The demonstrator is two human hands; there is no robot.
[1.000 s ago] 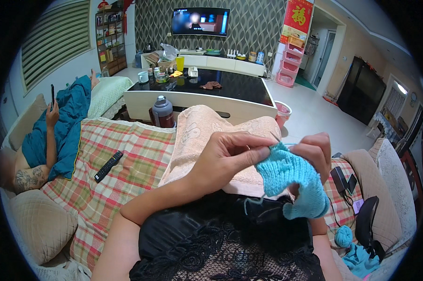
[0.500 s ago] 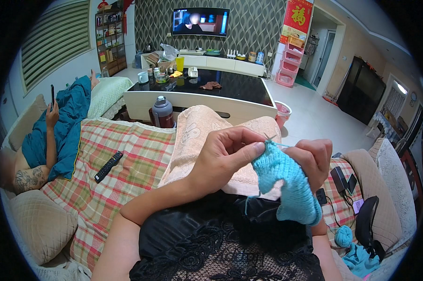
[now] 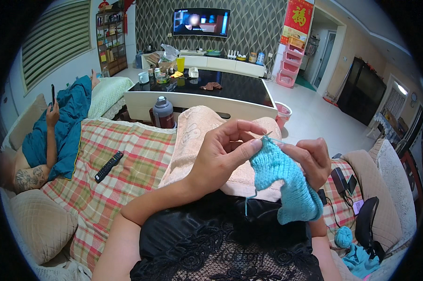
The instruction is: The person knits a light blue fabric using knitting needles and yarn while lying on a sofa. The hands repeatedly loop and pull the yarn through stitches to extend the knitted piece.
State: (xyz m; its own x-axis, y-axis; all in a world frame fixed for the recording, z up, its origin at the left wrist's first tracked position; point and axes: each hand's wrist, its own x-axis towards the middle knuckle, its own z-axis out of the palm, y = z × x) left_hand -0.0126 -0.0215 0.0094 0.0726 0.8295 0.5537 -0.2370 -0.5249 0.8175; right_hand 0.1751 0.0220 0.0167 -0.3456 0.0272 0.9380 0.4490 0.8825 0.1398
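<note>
A turquoise piece of knitting point(image 3: 279, 171) hangs over my lap, its lower part curving to the right. My left hand point(image 3: 223, 152) pinches its upper left corner between thumb and fingers, where a thin knitting needle tip point(image 3: 268, 134) pokes up. On the other side, my right hand point(image 3: 312, 161) is closed at the upper right edge of the knitting, a turquoise strand running from its fingertips to the needle tip. Most of the needles is hidden by hands and fabric. A loose yarn tail point(image 3: 247, 204) dangles from the left edge.
A peach towel point(image 3: 197, 136) covers my legs. To the right lie a yarn ball point(image 3: 344, 237), turquoise fabric point(image 3: 361, 262) and a black strap-like bag point(image 3: 367, 222). A remote point(image 3: 109, 166) rests on the plaid cover at left, near another person under a teal blanket point(image 3: 64, 126).
My right hand has shifted a little lower, its fingers less tightly curled, and the strand to the needle shows more. The left fingertips have lifted slightly, and the knitting has swung a little.
</note>
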